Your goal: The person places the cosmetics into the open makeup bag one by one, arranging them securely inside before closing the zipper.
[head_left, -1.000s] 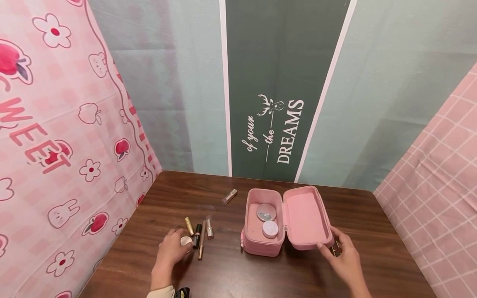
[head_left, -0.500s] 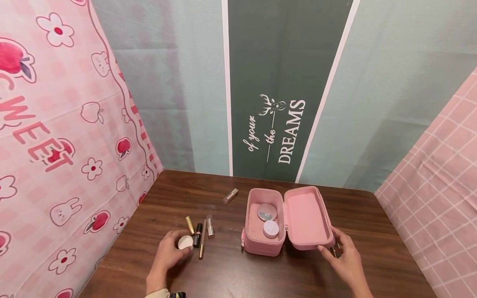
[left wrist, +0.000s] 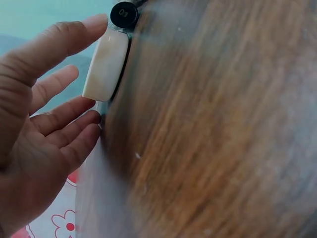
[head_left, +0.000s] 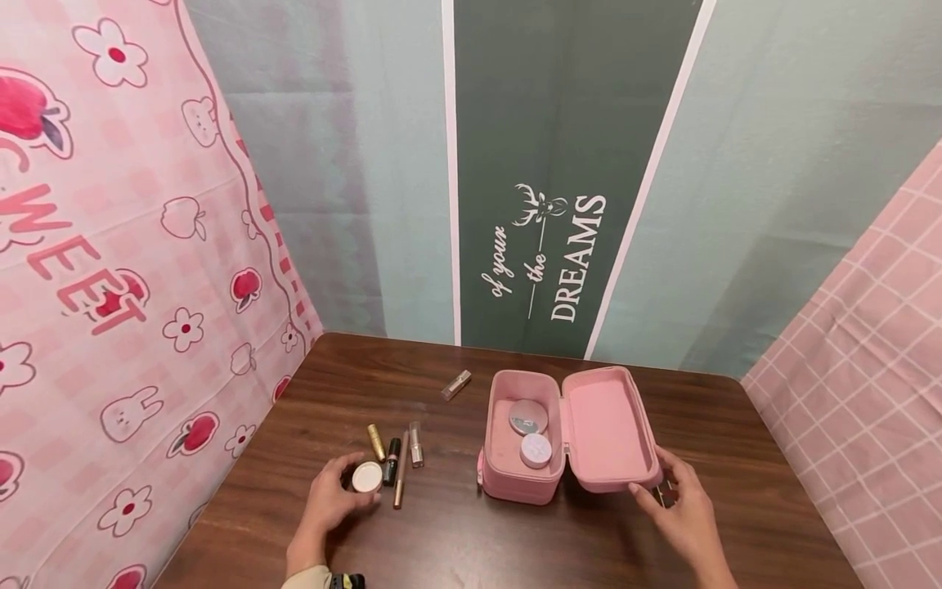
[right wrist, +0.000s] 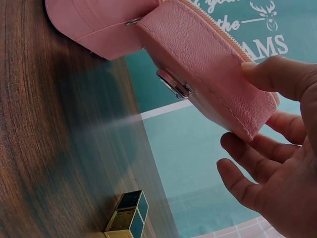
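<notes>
My left hand (head_left: 327, 503) lies around a small round jar (head_left: 367, 477) with a pale top, which sits on the table. In the left wrist view its fingers are loosely spread, with the fingertips beside the jar (left wrist: 107, 67). Right of it lie a gold tube (head_left: 376, 442), a black lipstick (head_left: 392, 462), a slim brown pencil (head_left: 401, 470) and a clear-capped tube (head_left: 416, 446). My right hand (head_left: 684, 503) holds the raised lid (head_left: 607, 433) of a pink cosmetic case (head_left: 518, 488), thumb on the rim and fingers beneath. Inside are a compact (head_left: 528, 417) and a white round container (head_left: 536, 451).
Another clear-capped tube (head_left: 456, 384) lies farther back on the wooden table (head_left: 441, 532). A gold and black item (right wrist: 128, 218) stands near my right hand, partly hidden in the head view. Patterned curtains (head_left: 184, 327) surround the table.
My left hand has shifted slightly left, and more of the jar's pale top now shows. My right hand stays at the lid.
</notes>
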### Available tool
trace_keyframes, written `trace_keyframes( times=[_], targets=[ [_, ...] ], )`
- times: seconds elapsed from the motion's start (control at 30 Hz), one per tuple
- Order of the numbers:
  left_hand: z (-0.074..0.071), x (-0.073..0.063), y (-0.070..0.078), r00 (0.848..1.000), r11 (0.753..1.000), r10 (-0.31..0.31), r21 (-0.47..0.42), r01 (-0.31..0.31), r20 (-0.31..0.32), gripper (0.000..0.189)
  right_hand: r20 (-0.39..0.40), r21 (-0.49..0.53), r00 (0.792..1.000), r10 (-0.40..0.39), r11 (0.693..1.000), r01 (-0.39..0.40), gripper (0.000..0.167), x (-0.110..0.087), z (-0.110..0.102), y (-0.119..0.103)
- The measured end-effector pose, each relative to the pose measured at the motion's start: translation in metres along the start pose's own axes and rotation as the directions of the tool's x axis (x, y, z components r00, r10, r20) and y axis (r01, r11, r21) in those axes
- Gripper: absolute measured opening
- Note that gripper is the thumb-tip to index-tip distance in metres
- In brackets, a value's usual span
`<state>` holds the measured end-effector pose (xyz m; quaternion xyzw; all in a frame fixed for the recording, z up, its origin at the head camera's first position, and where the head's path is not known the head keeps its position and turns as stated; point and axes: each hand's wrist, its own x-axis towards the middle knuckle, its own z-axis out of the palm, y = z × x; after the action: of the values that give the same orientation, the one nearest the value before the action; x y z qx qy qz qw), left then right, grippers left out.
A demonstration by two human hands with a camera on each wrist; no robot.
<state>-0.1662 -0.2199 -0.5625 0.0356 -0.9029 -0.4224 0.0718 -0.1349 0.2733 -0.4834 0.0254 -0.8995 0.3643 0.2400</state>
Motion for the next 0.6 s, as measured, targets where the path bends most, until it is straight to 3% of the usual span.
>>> trace_keyframes(
  times=[0.6],
  targets=[
    [0.0059,0.0091,-0.003,0.998,0.992,0.057,0.113,-0.059,0.013,0.063,0.011,-0.019,1.0,0.018,1.0,-0.018,0.061,0.0002,0.0001,0.0036]
  ],
)
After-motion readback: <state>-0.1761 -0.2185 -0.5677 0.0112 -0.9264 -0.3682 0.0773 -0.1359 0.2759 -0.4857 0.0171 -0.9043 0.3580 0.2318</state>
